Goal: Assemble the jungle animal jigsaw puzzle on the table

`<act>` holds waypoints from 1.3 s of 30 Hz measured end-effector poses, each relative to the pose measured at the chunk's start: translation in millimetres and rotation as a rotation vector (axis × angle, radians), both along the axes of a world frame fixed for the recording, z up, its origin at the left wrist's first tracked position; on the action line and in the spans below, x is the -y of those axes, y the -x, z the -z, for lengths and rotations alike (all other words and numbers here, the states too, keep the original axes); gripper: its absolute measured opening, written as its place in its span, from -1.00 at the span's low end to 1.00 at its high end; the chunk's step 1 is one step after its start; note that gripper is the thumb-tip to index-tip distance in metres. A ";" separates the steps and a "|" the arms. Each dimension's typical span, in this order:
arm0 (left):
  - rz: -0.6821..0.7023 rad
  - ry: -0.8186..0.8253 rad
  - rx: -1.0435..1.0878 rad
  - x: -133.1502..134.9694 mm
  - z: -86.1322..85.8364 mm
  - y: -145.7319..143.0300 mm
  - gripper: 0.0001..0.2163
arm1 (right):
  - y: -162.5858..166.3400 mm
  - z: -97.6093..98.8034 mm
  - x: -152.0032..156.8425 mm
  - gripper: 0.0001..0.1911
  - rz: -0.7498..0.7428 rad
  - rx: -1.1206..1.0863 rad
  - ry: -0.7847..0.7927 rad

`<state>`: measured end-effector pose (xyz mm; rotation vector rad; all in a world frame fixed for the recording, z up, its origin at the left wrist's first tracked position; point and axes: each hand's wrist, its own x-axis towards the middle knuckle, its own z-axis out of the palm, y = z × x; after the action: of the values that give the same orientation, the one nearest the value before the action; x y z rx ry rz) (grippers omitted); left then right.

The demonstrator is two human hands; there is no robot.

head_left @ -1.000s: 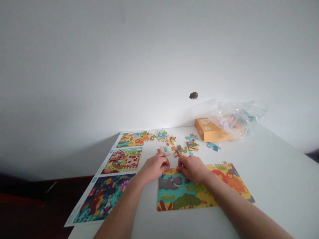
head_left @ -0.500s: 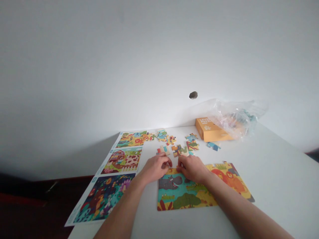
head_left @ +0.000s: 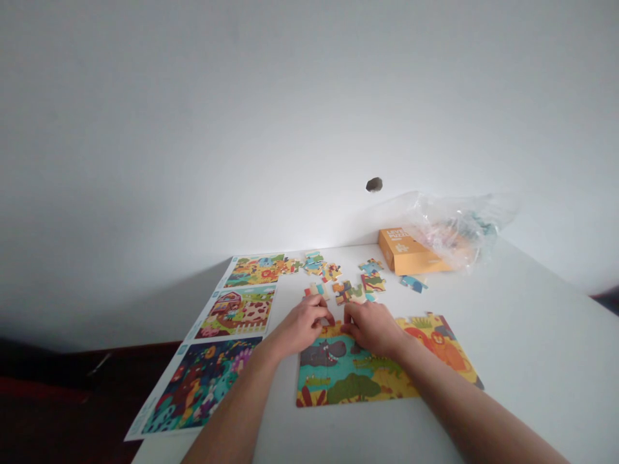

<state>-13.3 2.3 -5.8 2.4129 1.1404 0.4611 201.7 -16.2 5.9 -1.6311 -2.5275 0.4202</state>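
A partly built animal jigsaw [head_left: 387, 370] with a hippo and a lion lies on the white table [head_left: 532, 361] in front of me. My left hand [head_left: 302, 325] and my right hand [head_left: 370, 325] rest side by side on its far edge. Both have their fingers curled and pressed down on a yellow piece [head_left: 336, 330] at that edge. Loose puzzle pieces [head_left: 351, 283] lie scattered just beyond my hands.
Three picture sheets [head_left: 227, 335] lie in a row on the left, reaching the table's left edge. An orange puzzle box [head_left: 409, 254] and a crumpled clear plastic bag [head_left: 459, 225] sit at the back right against the white wall.
The built jigsaw has slid a little to the left under my hands. Both hands keep pressing at its far edge and have shifted only slightly.
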 end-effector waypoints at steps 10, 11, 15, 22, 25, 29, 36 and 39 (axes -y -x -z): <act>-0.087 -0.052 0.006 -6.3 -1.1 17.4 -0.61 | -3.0 -1.4 -0.7 -0.82 0.008 0.034 -0.028; -0.090 -0.051 0.006 -6.4 -1.0 17.9 -0.60 | -2.8 -1.4 -0.8 -0.82 0.008 0.037 -0.031; -0.092 -0.048 0.002 -5.9 -2.4 18.1 -0.56 | -3.2 -3.2 -1.1 -0.82 0.022 0.054 -0.030; -0.088 -0.066 0.007 -5.0 -2.6 16.5 -0.52 | -3.2 -5.2 0.3 -0.79 0.039 -0.012 -0.020; -0.093 -0.078 0.010 -5.0 -0.8 15.8 -0.51 | -3.5 -5.0 -1.5 -0.81 0.060 -0.054 -0.062; -0.124 -0.074 -0.002 -5.9 0.8 17.7 -0.48 | -16.7 -6.9 -10.2 -0.79 0.158 -0.002 -0.090; -0.148 -0.067 -0.058 -6.0 0.5 20.5 -0.45 | -55.2 -11.5 -23.8 -0.76 0.213 0.166 -0.031; -0.152 -0.061 -0.068 -4.5 -2.7 17.9 -0.48 | -58.3 -11.3 -23.7 -0.75 0.186 0.145 -0.028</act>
<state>-31.2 6.8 -3.1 2.4206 1.3654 0.4707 260.0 7.6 17.2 -1.9290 -2.4355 0.2558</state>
